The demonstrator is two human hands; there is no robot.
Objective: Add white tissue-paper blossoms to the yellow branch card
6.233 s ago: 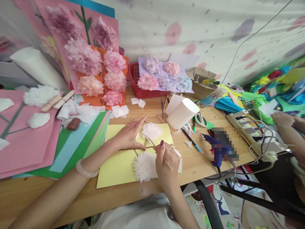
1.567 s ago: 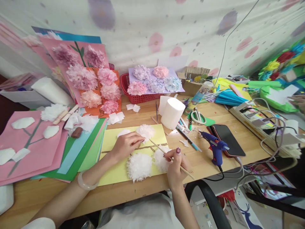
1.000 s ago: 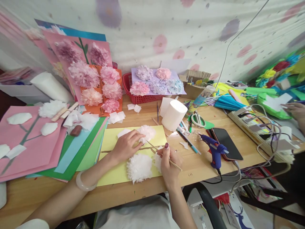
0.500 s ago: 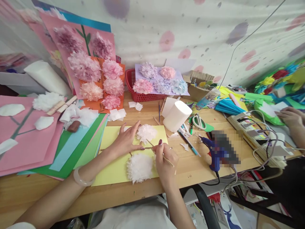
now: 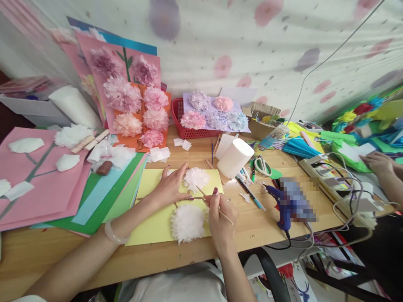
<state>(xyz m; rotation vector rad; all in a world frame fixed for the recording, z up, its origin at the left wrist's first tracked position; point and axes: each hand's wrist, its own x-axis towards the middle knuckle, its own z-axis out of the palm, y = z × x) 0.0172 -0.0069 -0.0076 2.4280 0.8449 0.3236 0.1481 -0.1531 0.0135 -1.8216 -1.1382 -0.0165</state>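
Observation:
On the yellow card (image 5: 151, 235) my left hand (image 5: 168, 186) lies with thumb and fingers spread, nothing gripped. Its thumb tip touches a brown stem line near the card's middle. My right hand (image 5: 222, 216) pinches a thin wooden stick (image 5: 227, 218) that slants up to the left. The stick's upper end comes close to the lower edge of a white tissue flower (image 5: 197, 179); whether they touch I cannot tell. A second white tissue flower (image 5: 188, 223) sits below the stem, between my forearms. Part of a third white piece shows behind my left fingers.
A white paper roll (image 5: 235, 158), scissors (image 5: 262, 166) and pens stand right of the card. Farther right are a blue glue gun (image 5: 280, 205) and a corded power strip (image 5: 333, 193). Coloured sheets (image 5: 94, 205) lie left; a red basket (image 5: 195, 133) is behind. Another person's hand (image 5: 379, 161) works at right.
The camera view has shifted slightly, so the scene sits a little lower and farther right. Both hands keep nearly the same pose, and the stick stays in my right hand.

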